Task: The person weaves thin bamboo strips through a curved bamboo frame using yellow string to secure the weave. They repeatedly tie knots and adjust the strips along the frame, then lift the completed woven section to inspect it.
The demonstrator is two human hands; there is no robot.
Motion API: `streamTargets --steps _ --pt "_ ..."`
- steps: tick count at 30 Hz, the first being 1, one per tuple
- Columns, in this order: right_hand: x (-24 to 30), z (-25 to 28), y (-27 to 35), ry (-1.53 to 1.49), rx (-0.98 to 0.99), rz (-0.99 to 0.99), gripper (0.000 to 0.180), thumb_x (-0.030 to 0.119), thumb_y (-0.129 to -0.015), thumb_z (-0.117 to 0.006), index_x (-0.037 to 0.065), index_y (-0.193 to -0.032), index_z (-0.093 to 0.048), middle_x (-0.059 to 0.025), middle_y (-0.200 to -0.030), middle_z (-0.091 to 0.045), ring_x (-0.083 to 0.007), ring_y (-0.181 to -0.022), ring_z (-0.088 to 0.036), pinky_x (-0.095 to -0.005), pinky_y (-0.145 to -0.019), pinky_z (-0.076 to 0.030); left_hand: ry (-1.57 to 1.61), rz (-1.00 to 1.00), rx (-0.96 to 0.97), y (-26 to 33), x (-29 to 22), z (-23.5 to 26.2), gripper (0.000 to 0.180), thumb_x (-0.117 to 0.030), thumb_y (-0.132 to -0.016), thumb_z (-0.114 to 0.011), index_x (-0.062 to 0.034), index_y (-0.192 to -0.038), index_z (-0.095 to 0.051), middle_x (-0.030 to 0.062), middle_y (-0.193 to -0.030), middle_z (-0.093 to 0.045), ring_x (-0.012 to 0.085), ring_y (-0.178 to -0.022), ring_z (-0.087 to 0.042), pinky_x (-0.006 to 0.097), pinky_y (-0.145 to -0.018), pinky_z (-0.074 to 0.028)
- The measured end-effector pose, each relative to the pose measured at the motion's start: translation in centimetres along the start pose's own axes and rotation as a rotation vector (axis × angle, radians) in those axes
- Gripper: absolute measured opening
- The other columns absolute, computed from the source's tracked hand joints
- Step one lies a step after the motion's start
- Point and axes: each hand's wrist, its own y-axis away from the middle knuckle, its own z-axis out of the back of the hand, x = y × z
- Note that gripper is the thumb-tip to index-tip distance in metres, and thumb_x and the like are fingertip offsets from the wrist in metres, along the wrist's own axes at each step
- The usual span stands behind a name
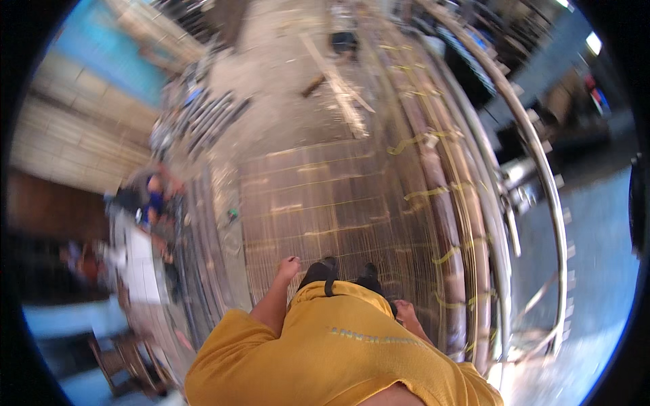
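My left hand (289, 266) hangs beside my waist, its fingers curled together; anything in them is too small to make out. On the other side, my right hand (405, 312) is low by my hip, blurred and partly hidden by my yellow shirt (338, 342). Beneath both hands spreads a mat of thin brown slats (311, 216), crossed by several rows of yellow cord. My shoes (329, 265) are on it. Along its right side run long rolled bundles (443, 210) tied with similar cord. Neither hand visibly touches the mat.
Beyond the mat lie pale wood strips (345, 101) and a dark bucket-like object (344, 42). Dark rods (217, 122) are stacked at the far left. A person (154, 193) is at the left, near a white surface (141, 264). A curved rail (535, 135) stands at the right.
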Motion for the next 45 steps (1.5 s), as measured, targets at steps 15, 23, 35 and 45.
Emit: streamTargets --steps 15,23,35,45 --pt "42.0 -21.7 -10.9 0.694 0.358 0.628 0.034 0.028 -0.099 -0.058 -0.002 -0.112 -0.068 -0.0050 -0.082 -0.066 -0.0153 -0.074 -0.061 -0.0312 -0.071 -0.051 0.897 0.608 -0.572 12.8 20.9 3.6 0.026 -0.020 -0.096 -0.045 -0.0005 -0.095 -0.062 0.0146 -0.078 -0.066 0.0194 -0.054 -0.055 0.038 -0.045 -0.041" --pt "49.2 -38.2 -11.2 1.381 0.564 0.816 0.038 0.034 -0.097 -0.059 0.002 -0.116 -0.070 -0.0137 -0.094 -0.072 -0.0255 -0.090 -0.068 -0.0376 -0.081 -0.053 1.125 0.381 -0.780 6.2 18.6 13.1 0.027 -0.023 -0.095 -0.056 -0.0012 -0.103 -0.068 0.0085 -0.076 -0.064 0.0176 -0.065 -0.061 0.030 -0.057 -0.049" --pt "65.8 -79.6 -30.9 1.918 1.014 1.276 0.039 0.040 -0.089 -0.067 0.009 -0.114 -0.070 -0.0154 -0.111 -0.072 -0.0331 -0.107 -0.067 -0.0439 -0.093 -0.053 1.008 -0.028 -0.528 -22.4 -5.0 25.4 0.052 -0.044 -0.092 -0.064 -0.0136 -0.134 -0.057 0.0230 -0.114 -0.068 0.0394 -0.107 -0.064 0.049 -0.095 -0.049" --pt "55.0 -106.4 -52.7 2.613 1.031 1.551 0.074 0.034 -0.079 -0.081 0.026 -0.145 -0.047 -0.0227 -0.152 -0.037 -0.0446 -0.133 -0.046 -0.0547 -0.104 -0.045 1.117 0.586 -0.560 -41.1 -19.2 34.5 0.064 -0.064 -0.092 -0.053 -0.0341 -0.148 -0.043 0.0211 -0.154 -0.025 0.0538 -0.139 -0.028 0.070 -0.101 -0.039"
